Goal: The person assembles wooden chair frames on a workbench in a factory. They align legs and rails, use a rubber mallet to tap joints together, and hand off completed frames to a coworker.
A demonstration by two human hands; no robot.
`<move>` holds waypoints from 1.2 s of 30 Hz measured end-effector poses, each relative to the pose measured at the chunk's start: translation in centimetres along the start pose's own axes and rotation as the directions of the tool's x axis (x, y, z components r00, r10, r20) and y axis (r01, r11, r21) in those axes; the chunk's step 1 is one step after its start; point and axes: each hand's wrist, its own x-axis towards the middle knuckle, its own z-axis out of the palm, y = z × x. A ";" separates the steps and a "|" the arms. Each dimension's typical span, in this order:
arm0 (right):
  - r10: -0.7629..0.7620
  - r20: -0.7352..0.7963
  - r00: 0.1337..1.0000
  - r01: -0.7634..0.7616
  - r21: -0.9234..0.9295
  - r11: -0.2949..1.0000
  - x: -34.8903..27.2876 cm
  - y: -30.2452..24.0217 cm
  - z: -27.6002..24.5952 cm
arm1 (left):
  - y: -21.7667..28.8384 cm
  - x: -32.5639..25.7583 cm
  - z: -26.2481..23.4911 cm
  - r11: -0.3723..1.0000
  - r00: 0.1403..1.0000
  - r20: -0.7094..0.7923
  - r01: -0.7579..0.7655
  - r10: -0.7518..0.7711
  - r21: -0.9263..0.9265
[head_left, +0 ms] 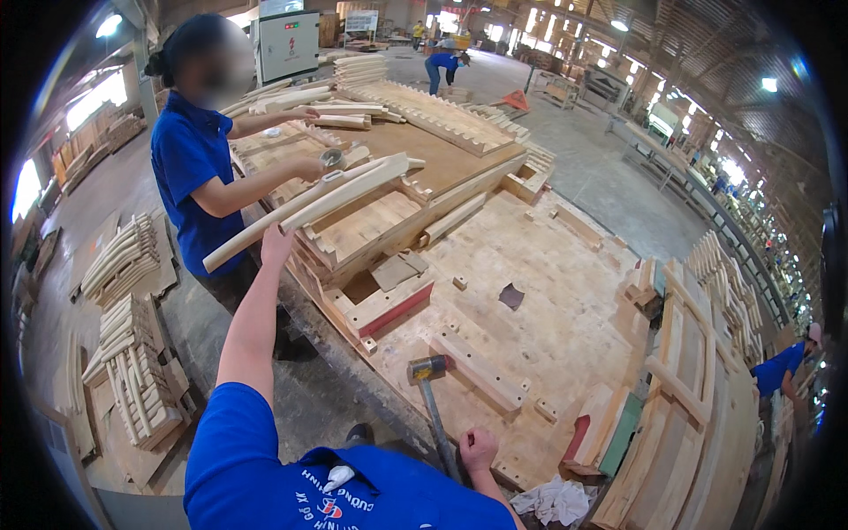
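Observation:
My left hand point(276, 245) reaches out to the far left, its fingers closed on the near end of a long, pale wooden piece point(349, 192). A second long wooden strip point(256, 231) lies beside it, sticking out past the stack's edge. Close by stands a co-worker in blue, one hand point(309, 168) at a small, round grey object point(332, 159) above these pieces. My right hand point(478, 448) rests in a fist near the front edge of the workbench point(565, 291). Beside that fist is the handle of a mallet point(430, 380), its dark head lying on the bench top.
Wooden blocks point(477, 371) are fixed on the bench, some faced red or green. A wooden frame point(685, 353) leans along the right side. A crumpled white cloth point(555, 501) lies at the front. Stacked wooden parts point(132, 371) stand on the floor at left. Other people work farther off.

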 end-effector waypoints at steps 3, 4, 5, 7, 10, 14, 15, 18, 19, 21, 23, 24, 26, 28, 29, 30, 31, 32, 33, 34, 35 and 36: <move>0.013 -0.012 1.000 -0.012 0.006 1.000 -0.2 0.2 -0.2 | 0.7 1.3 -0.2 0.996 0.945 0.316 0.070 -0.082 0.049; 0.003 -0.016 1.000 -0.003 0.013 1.000 -0.2 0.1 -0.1 | 0.3 1.6 -0.8 0.997 0.952 0.300 0.053 -0.066 0.049; -0.007 -0.020 1.000 0.008 0.022 1.000 -0.1 0.0 0.0 | 0.1 1.8 -1.3 0.998 0.958 0.282 0.037 -0.049 0.050; -0.006 -0.029 1.000 0.006 0.009 1.000 -0.1 -0.1 -0.3 | 0.8 1.1 -1.0 0.999 0.973 0.229 -0.023 0.016 0.029; -0.017 -0.033 0.999 0.017 -0.003 1.000 -0.2 -0.1 -0.2 | 1.0 0.0 -1.1 0.992 0.981 0.163 -0.112 0.103 0.049; -0.032 -0.046 0.998 0.032 0.003 0.999 -0.1 -0.1 -0.2 | 1.8 -0.5 -1.7 0.992 0.984 0.173 -0.057 0.037 0.115; -0.032 -0.051 0.998 0.033 0.003 0.999 0.0 -0.1 -0.3 | 2.0 -0.5 -1.8 0.990 0.983 0.181 -0.035 0.010 0.135; -0.037 -0.049 0.998 0.037 0.000 0.999 0.0 0.0 -0.3 | 2.0 -0.6 -2.4 0.961 0.991 0.097 -0.118 0.096 0.249; -0.034 -0.045 0.998 0.034 0.003 0.999 0.0 0.0 -0.2 | 1.7 -0.1 -3.0 0.952 0.989 0.053 -0.147 0.138 0.270; -0.027 -0.031 0.999 0.028 0.012 1.000 0.1 -0.1 -0.1 | 0.7 1.0 -4.5 0.926 0.975 -0.029 -0.199 0.220 0.320; -0.017 -0.023 1.000 0.017 -0.003 1.000 0.1 -0.1 -0.4 | 0.3 1.8 -5.2 0.916 0.988 0.082 -0.151 0.129 0.372; -0.019 -0.016 1.000 0.019 0.001 1.000 0.2 -0.3 -0.5 | -0.6 2.4 -6.1 0.903 0.986 0.137 -0.140 0.091 0.405; -0.027 -0.024 0.999 0.028 0.019 0.999 0.2 -0.3 -0.6 | -2.1 3.5 -7.5 0.870 0.954 0.300 -0.165 0.021 0.464; -0.045 -0.036 0.998 0.045 0.018 0.999 0.3 -0.4 -0.5 | -3.3 4.6 -8.8 0.859 0.902 0.423 -0.154 -0.079 0.488; -0.058 -0.043 0.997 0.059 0.006 0.998 0.2 -0.3 -0.4 | -3.7 4.9 -9.3 0.853 0.868 0.479 -0.149 -0.130 0.500; -0.069 -0.048 0.996 0.068 -0.017 0.998 0.2 -0.3 -0.4 | -3.8 4.9 -9.4 0.845 0.881 0.466 -0.185 -0.084 0.501; -0.068 -0.050 0.996 0.068 -0.010 0.998 0.3 -0.2 -0.3 | -3.7 5.1 -9.5 0.839 0.883 0.463 -0.195 -0.075 0.507; -0.068 -0.052 0.996 0.068 -0.002 0.998 0.4 -0.2 -0.3 | -3.5 5.3 -9.5 0.833 0.886 0.458 -0.203 -0.067 0.515; -0.070 -0.048 0.996 0.070 0.003 0.998 0.3 -0.1 -0.4 | -3.4 5.0 -9.3 0.827 0.887 0.456 -0.208 -0.065 0.522; -0.054 -0.036 0.998 0.054 0.000 0.999 0.2 -0.1 -0.5 | -3.3 4.6 -9.0 0.845 0.906 0.419 -0.183 -0.053 0.502; -0.039 -0.024 0.999 0.039 -0.003 0.999 0.1 0.0 -0.6 | -3.1 4.2 -8.6 0.862 0.923 0.381 -0.159 -0.043 0.482; -0.024 -0.015 1.000 0.025 0.007 1.000 0.0 -0.2 -0.4 | -2.9 4.0 -8.9 0.874 0.942 0.334 -0.137 -0.031 0.467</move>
